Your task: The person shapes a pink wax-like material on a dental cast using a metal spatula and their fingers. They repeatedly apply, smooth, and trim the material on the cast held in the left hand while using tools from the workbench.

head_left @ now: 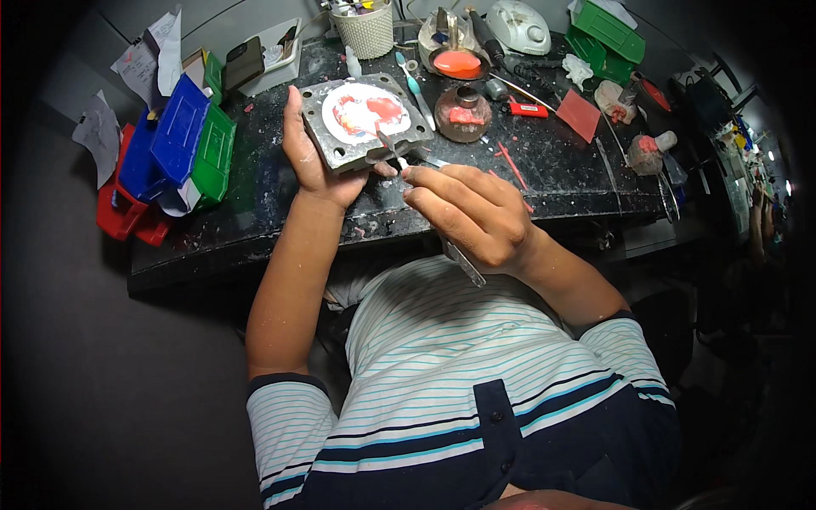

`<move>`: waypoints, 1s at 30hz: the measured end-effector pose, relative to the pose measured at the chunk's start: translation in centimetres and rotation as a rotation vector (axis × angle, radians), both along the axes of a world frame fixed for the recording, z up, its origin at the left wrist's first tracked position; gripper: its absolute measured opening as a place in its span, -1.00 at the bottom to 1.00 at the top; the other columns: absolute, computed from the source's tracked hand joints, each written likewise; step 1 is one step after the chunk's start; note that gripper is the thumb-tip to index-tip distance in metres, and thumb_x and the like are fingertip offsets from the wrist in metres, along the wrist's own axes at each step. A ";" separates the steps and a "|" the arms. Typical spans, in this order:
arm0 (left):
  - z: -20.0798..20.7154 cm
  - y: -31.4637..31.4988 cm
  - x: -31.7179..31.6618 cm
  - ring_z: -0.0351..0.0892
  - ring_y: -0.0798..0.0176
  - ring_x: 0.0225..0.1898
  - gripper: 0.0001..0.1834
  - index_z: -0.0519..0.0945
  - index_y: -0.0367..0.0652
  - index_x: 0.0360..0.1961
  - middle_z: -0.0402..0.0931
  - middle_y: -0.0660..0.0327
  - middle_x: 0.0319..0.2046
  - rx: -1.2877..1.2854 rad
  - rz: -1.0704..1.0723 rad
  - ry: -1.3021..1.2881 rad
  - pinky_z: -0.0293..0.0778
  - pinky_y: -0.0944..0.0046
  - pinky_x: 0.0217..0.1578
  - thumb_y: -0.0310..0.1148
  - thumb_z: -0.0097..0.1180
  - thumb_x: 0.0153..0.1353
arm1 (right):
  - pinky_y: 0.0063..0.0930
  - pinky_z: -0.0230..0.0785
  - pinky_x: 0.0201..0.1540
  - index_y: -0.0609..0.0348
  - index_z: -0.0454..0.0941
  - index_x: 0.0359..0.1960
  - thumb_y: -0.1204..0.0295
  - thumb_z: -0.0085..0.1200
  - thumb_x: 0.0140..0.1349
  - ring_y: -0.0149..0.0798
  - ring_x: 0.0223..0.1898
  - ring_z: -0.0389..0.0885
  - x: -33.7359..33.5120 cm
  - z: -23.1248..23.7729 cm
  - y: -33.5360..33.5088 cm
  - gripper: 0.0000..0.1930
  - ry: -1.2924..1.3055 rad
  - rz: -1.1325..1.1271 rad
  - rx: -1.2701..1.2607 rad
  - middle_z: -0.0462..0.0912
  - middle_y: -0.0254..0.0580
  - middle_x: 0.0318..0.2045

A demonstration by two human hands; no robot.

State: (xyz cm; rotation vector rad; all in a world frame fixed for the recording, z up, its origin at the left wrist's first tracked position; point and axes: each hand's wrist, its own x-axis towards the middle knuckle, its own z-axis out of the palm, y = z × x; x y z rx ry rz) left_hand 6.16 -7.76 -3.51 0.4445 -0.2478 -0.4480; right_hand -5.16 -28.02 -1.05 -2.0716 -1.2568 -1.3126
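My left hand (313, 163) is wrapped round a square grey metal flask (320, 126), raised at the front of the dark workbench. White plaster (344, 133) fills the flask's round middle, with pink wax (385, 108) set in it. Between the fingers of my right hand (480, 208) is a slim metal wax knife (388, 142). Its blade tip reaches over the near edge of the plaster, close to the wax; whether it touches I cannot tell. The knife's flat far end sticks out below my right palm.
Blue (180, 127), green and red bins stack at the left, near a phone (244, 62). Behind the flask are a toothbrush (414, 85) and a woven pot (365, 32). Rightward lie a glass burner (463, 115), a red lighter (529, 110) and a pink wax sheet (578, 116).
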 end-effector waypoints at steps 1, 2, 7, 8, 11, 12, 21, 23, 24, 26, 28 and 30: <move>-0.3 0.2 0.1 0.61 -0.11 0.15 -0.18 0.53 -0.30 0.22 0.61 -0.05 0.15 -0.021 -0.025 -0.055 0.48 -0.18 0.24 0.33 -0.07 0.41 | -0.34 0.64 -0.26 0.39 0.61 -0.13 0.52 0.24 0.08 -0.11 -0.28 0.72 -0.1 0.0 0.1 -0.70 0.003 0.002 0.006 0.71 0.08 -0.13; -0.4 0.3 0.1 0.61 -0.11 0.15 -0.18 0.53 -0.30 0.22 0.61 -0.05 0.15 -0.021 -0.024 -0.055 0.48 -0.18 0.24 0.33 -0.07 0.41 | -0.34 0.64 -0.27 0.39 0.61 -0.13 0.51 0.23 0.09 -0.11 -0.28 0.72 -0.1 -0.1 0.1 -0.70 0.006 0.004 0.012 0.71 0.09 -0.13; 0.8 -0.7 -0.3 0.70 -0.23 -0.01 -0.06 0.49 -0.32 0.22 0.61 -0.16 0.08 0.012 0.091 0.115 0.75 -0.35 -0.33 0.44 -0.13 0.34 | -0.34 0.65 -0.26 0.41 0.62 -0.12 0.52 0.23 0.08 -0.09 -0.26 0.73 -0.1 -0.6 0.1 -0.69 0.007 0.008 0.023 0.71 0.09 -0.12; 0.7 -0.6 -0.2 0.70 -0.23 -0.01 -0.06 0.49 -0.32 0.22 0.61 -0.16 0.08 0.012 0.090 0.115 0.75 -0.35 -0.33 0.44 -0.13 0.34 | -0.34 0.65 -0.24 0.41 0.62 -0.12 0.52 0.23 0.08 -0.08 -0.25 0.73 -0.1 -0.7 0.1 -0.69 0.005 0.009 0.026 0.71 0.09 -0.13; 0.2 -0.1 0.0 0.71 -0.27 -0.03 -0.03 0.48 -0.34 0.23 0.60 -0.19 0.08 -0.004 -0.016 0.050 0.74 -0.40 -0.43 0.47 -0.12 0.31 | -0.34 0.65 -0.21 0.40 0.65 -0.11 0.52 0.23 0.10 -0.06 -0.22 0.74 -0.7 -0.4 -0.1 -0.70 -0.006 0.001 0.049 0.73 0.09 -0.14; 0.1 -0.1 0.1 0.71 -0.29 -0.04 -0.01 0.47 -0.35 0.23 0.60 -0.20 0.08 0.007 -0.006 0.040 0.73 -0.42 -0.46 0.48 -0.12 0.30 | -0.34 0.65 -0.21 0.40 0.65 -0.11 0.52 0.23 0.10 -0.06 -0.22 0.74 -0.8 -0.2 -0.3 -0.70 -0.005 0.002 0.048 0.73 0.09 -0.14; 0.5 -0.2 0.1 0.72 -0.30 -0.06 0.00 0.45 -0.35 0.25 0.59 -0.21 0.08 -0.015 0.013 0.086 0.73 -0.42 -0.47 0.49 -0.11 0.29 | -0.31 0.64 -0.17 0.41 0.68 -0.08 0.54 0.25 0.14 -0.05 -0.19 0.74 -0.2 -1.0 -0.4 -0.70 0.030 0.020 0.111 0.76 0.06 -0.14; 0.2 0.1 0.1 0.71 -0.31 -0.05 0.00 0.45 -0.35 0.25 0.59 -0.22 0.09 -0.022 -0.006 0.069 0.73 -0.43 -0.47 0.48 -0.11 0.29 | -0.33 0.63 -0.17 0.42 0.68 -0.10 0.54 0.26 0.12 -0.06 -0.19 0.74 -0.5 -0.9 -0.4 -0.70 0.040 0.021 0.096 0.76 0.06 -0.15; 0.2 0.2 0.1 0.71 -0.31 -0.04 0.00 0.45 -0.35 0.25 0.58 -0.22 0.09 -0.012 0.000 0.074 0.73 -0.44 -0.46 0.48 -0.11 0.29 | -0.33 0.63 -0.18 0.42 0.68 -0.10 0.55 0.26 0.11 -0.06 -0.19 0.74 -0.6 -1.0 -0.4 -0.70 0.048 0.016 0.101 0.76 0.06 -0.15; 0.0 0.3 0.2 0.70 -0.32 -0.03 0.00 0.45 -0.35 0.25 0.58 -0.22 0.10 0.002 0.009 0.079 0.72 -0.45 -0.45 0.48 -0.11 0.29 | -0.33 0.63 -0.18 0.42 0.67 -0.11 0.55 0.26 0.10 -0.06 -0.19 0.74 -0.8 -1.0 -0.6 -0.70 0.055 0.013 0.108 0.76 0.06 -0.14; -0.2 0.5 0.3 0.70 -0.32 -0.01 0.00 0.44 -0.35 0.25 0.57 -0.22 0.12 -0.093 -0.126 -0.006 0.72 -0.45 -0.44 0.48 -0.11 0.29 | -0.33 0.63 -0.18 0.41 0.67 -0.12 0.55 0.26 0.09 -0.06 -0.19 0.74 -0.8 -0.8 -0.4 -0.70 0.046 0.019 0.144 0.75 0.06 -0.14; 0.1 0.1 0.1 0.70 -0.32 -0.01 0.00 0.44 -0.35 0.26 0.57 -0.22 0.12 -0.078 -0.087 0.036 0.72 -0.45 -0.44 0.48 -0.11 0.29 | -0.33 0.63 -0.18 0.41 0.67 -0.12 0.55 0.25 0.09 -0.06 -0.20 0.74 -0.5 -0.8 -0.2 -0.71 0.034 0.015 0.136 0.76 0.06 -0.15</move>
